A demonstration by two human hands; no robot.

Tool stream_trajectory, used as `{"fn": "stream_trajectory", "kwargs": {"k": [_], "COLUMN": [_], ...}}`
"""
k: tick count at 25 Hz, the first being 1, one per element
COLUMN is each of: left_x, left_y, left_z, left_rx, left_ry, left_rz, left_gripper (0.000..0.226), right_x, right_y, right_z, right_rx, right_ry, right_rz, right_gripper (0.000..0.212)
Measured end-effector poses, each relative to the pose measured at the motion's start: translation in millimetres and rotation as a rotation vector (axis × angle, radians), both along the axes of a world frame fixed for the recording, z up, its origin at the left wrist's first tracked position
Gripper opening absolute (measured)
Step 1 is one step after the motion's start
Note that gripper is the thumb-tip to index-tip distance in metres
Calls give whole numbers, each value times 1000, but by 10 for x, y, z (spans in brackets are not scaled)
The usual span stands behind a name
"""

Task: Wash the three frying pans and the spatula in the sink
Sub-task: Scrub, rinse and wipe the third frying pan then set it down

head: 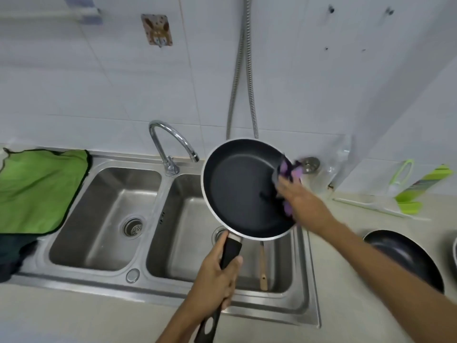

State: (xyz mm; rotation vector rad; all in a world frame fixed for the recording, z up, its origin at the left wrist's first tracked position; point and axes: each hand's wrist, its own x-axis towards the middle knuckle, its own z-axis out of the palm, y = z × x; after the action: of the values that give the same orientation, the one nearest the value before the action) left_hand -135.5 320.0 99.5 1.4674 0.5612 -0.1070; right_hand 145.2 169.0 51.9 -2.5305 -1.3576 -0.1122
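A black frying pan [237, 189] with a silver rim is tilted up over the right basin of the steel double sink [158, 194]. My left hand [215, 278] grips its black handle. Pressed against the pan's right inner edge is a purple cloth [291, 173], held by my right hand [300, 199]. A wooden spatula handle [262, 271] lies in the right basin under the pan. A second black pan [405, 256] sits on the counter to the right, and a sliver of another rim [454, 251] shows at the frame's right edge.
A chrome tap [170, 142] stands between the basins, its spout toward the pan. A green towel [37, 189] lies on the left counter. A metal hose [243, 82] hangs on the tiled wall. A green brush and holder [405, 184] stand at the back right.
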Motion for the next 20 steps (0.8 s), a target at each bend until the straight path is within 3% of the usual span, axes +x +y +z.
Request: {"fn": "stream_trajectory", "kwargs": {"k": [3, 6, 10, 12, 14, 16, 20], "left_x": [-34, -73, -95, -103, -101, -92, -67], "left_y": [27, -154, -425, -433, -355, -261, -274], "left_z": [-52, -68, -1, -27, -90, -163, -234], "left_rx": [40, 61, -69, -99, -97, -71, -19], "left_ry": [10, 40, 6, 2, 17, 23, 4], "left_rz": [-47, -81, -34, 5, 36, 60, 32], "left_gripper": [71, 73, 60, 60, 62, 64, 62], "right_x": [-1048, -1089, -207, 192, 208, -246, -1429], "right_y": [212, 864, 1104, 744, 298, -13, 146], "right_z": [-1, 164, -16, -87, -86, -87, 96], "right_rx": [105, 229, 48, -62, -153, -150, 184], "right_ry": [401, 498, 167, -14, -72, 86, 586], "right_rz": [170, 138, -30, -62, -65, -78, -95], "right_gripper": [54, 49, 54, 53, 53, 48, 33]}}
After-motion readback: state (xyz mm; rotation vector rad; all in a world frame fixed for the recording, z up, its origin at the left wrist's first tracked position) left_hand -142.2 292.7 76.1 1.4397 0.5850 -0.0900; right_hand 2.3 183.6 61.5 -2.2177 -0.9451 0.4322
